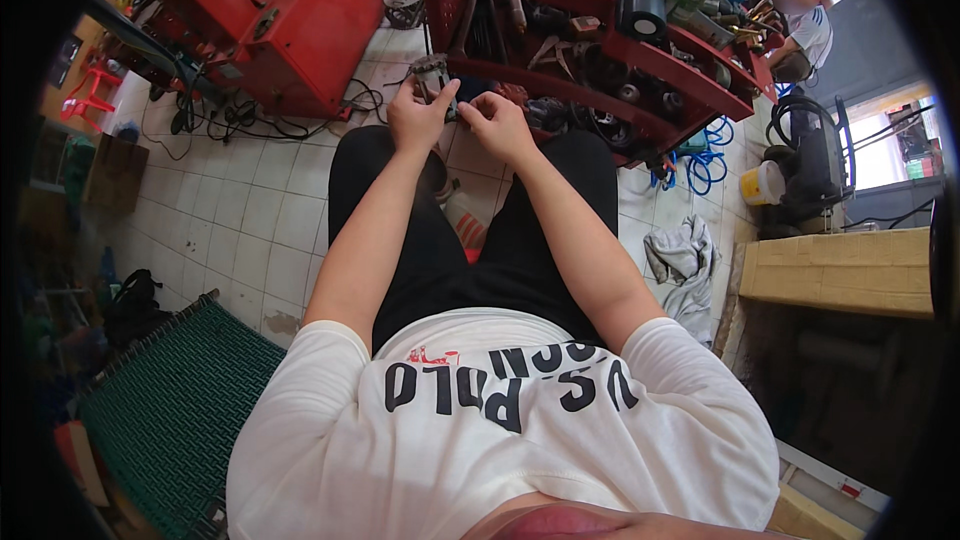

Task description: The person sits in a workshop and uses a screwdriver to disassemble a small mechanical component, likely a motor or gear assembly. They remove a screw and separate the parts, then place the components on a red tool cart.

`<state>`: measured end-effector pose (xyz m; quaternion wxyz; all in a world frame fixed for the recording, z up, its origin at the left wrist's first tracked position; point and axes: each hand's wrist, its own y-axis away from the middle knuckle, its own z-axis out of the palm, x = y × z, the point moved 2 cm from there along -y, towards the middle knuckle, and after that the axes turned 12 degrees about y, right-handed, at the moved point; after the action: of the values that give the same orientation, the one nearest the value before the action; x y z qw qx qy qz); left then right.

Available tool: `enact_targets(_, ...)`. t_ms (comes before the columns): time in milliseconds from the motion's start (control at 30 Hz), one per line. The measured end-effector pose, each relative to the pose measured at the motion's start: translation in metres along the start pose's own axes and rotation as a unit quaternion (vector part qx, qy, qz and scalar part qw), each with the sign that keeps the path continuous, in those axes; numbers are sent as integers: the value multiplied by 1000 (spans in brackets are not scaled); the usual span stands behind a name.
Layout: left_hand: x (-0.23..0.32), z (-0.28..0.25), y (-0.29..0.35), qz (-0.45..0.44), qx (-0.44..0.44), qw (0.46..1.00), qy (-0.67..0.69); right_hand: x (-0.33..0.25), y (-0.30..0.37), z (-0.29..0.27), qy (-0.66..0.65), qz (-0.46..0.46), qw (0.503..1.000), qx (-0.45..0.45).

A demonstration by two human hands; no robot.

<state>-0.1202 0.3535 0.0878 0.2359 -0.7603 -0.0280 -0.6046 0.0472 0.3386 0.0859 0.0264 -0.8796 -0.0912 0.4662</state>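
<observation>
My left hand (416,118) is closed around a small, grey metal machine part (431,68), held up above my knees. Its upper end shows past my fingers, and the rest is partly covered by them. Close to its right side is my right hand (498,127), thumb and fingertips pinched together by the part's lower end. Whatever lies in that pinch is too small to make out.
Ahead stands a red tool cart (560,80) loaded with tools and parts. A red machine (310,30) with cables is at left, beside a green woven seat (190,400). Blue hose (708,165) and a grey cloth (685,265) lie right. A person (803,30) sits far right.
</observation>
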Motion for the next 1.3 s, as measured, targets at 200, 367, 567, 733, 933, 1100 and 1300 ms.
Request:
enact_targets(200,3,5,0,6,-12,1000,-12,5,-3,-3,2,37,999,-36)
enact_targets(367,-4,5,-1,-6,-11,1000,10,-1,-1,-3,-26,-3,1000,1)
enact_targets(567,-32,15,-6,-119,-57,963,233,9,-8,7,-113,-19,993,15)
enact_targets(733,-20,18,4,-326,-139,881,314,17,-9,3,-117,13,993,20)
enact_targets(933,-65,15,-3,-442,-222,797,347,19,-14,6,-134,12,991,10)
enact_targets(1100,-55,16,1,-505,-237,745,365,22,-12,6,-147,13,989,7)
enact_targets(1300,-47,12,1,-514,-217,721,410,15,-13,7,-169,-2,986,8)
